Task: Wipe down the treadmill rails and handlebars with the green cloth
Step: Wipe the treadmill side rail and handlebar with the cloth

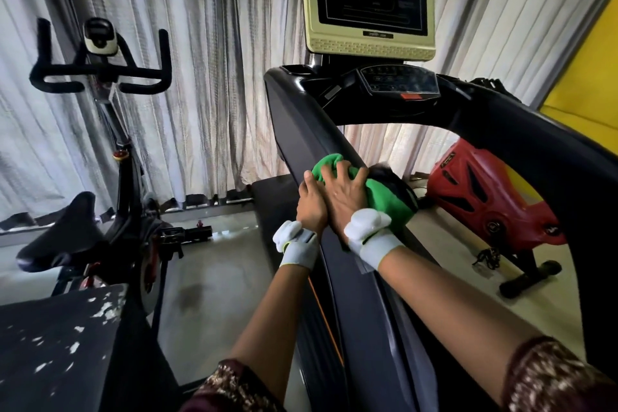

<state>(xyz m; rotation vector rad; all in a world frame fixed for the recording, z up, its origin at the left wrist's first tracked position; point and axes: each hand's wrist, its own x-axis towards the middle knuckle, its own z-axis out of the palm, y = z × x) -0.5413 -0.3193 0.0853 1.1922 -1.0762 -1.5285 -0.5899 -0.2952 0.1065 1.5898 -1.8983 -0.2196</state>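
The right hand lay spread on the green cloth, pressing it onto the treadmill's left rail; the left hand gripped the rail edge beside it; a good stroke probably needed firm pressure, sliding toward the console.

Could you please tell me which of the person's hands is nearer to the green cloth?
Right. The right hand lies spread on the green cloth, pressing it against the treadmill rail. The left hand rests on the rail beside the cloth's left edge.
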